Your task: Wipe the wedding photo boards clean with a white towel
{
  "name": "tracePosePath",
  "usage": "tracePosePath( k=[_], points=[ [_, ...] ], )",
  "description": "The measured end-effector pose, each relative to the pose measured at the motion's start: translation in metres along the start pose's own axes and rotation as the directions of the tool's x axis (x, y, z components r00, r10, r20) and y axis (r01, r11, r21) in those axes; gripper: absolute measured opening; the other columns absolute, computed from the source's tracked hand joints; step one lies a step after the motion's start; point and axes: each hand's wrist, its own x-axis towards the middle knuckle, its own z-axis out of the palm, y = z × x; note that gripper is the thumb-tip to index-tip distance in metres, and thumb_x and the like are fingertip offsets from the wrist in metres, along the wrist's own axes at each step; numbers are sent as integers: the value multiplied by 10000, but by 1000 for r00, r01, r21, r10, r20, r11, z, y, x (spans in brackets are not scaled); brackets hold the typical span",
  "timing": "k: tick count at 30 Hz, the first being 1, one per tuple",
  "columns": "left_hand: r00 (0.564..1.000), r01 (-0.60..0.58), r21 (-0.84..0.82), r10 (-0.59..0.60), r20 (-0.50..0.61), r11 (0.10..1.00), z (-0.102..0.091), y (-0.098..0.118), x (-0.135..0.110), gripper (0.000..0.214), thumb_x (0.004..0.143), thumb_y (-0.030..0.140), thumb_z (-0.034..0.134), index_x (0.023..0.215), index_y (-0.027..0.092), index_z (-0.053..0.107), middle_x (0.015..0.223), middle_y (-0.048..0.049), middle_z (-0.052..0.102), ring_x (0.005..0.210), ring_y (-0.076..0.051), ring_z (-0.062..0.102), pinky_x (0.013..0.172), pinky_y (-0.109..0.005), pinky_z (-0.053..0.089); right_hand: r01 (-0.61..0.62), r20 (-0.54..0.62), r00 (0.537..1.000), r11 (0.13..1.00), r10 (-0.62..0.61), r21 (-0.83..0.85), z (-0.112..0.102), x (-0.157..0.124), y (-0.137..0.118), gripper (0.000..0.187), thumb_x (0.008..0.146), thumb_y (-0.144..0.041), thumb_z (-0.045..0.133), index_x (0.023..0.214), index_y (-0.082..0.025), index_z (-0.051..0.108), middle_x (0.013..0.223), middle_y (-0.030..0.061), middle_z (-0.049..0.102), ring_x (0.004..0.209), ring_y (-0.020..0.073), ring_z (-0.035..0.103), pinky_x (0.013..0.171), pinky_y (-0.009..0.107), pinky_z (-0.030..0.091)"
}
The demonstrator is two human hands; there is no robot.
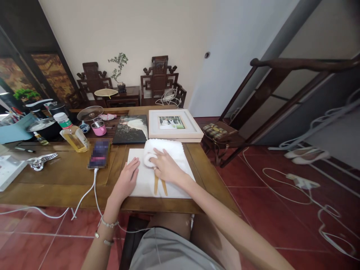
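Observation:
My right hand rests with spread fingers on a fluffy white piece that looks like cotton or towelling. A rounded, rolled part of it lies by the thumb side. Two flat tan strips stick out below that hand, splayed apart, their upper ends hidden. Under all this is a white board or sheet on the table. My left hand lies flat at the board's left edge, fingers extended, holding nothing.
Behind the board lie a framed photo and a dark picture panel. Leftward are a phone with a white cable, a bottle of yellow liquid, a pink cup and a metal clip. A wooden chair stands right.

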Motion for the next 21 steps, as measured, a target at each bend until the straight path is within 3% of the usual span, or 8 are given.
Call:
tracePosePath(
  k=[3, 7, 12, 15, 21],
  points=[
    [1000, -4, 5, 4, 4, 1000, 1, -1, 0, 397, 912, 217, 344, 1252, 146, 535, 1375, -115, 477, 1326, -216, 371, 1124, -470, 227, 5, 38, 999, 1000, -4, -25, 0, -10, -16, 370, 712, -67, 494, 1057, -113, 618, 1352, 176, 479, 1345, 359, 239, 1052, 599, 183],
    [1000, -3, 23, 3, 12, 1000, 1, -1, 0, 400, 914, 212, 335, 1254, 134, 532, 1381, -119, 469, 1329, -210, 366, 1126, -469, 225, 79, 118, 990, 997, -82, 27, -7, -53, -49, 345, 717, -108, 511, 1039, -137, 633, 1407, 153, 417, 1364, 368, 181, 1082, 605, 111],
    [1000, -7, 27, 7, 19, 1000, 0, 0, 0, 402, 912, 194, 324, 1252, 149, 534, 1389, -114, 460, 1331, -210, 363, 1122, -483, 229, 165, 163, 967, 969, -195, 183, -16, -96, -68, 326, 695, -147, 509, 991, -181, 638, 1431, 94, 400, 1381, 297, 178, 1123, 542, 91],
    [1000, -9, 22, 8, 14, 1000, 0, -1, -1, 403, 909, 190, 327, 1252, 141, 533, 1385, -122, 462, 1327, -214, 369, 1122, -485, 229, 129, 84, 985, 970, -149, 208, -13, -89, -54, 343, 643, -86, 483, 929, -188, 643, 1394, 69, 456, 1373, 256, 223, 1129, 498, 138],
    [1000, 21, -10, -21, 6, 1000, 1, 0, 0, 404, 912, 221, 336, 1249, 125, 539, 1376, -126, 472, 1327, -219, 369, 1129, -469, 213, -14, -1, 1000, 998, 14, 66, -4, -31, -18, 353, 690, -55, 449, 979, -136, 636, 1243, 159, 580, 1330, 276, 321, 1079, 492, 239]
  ],
)
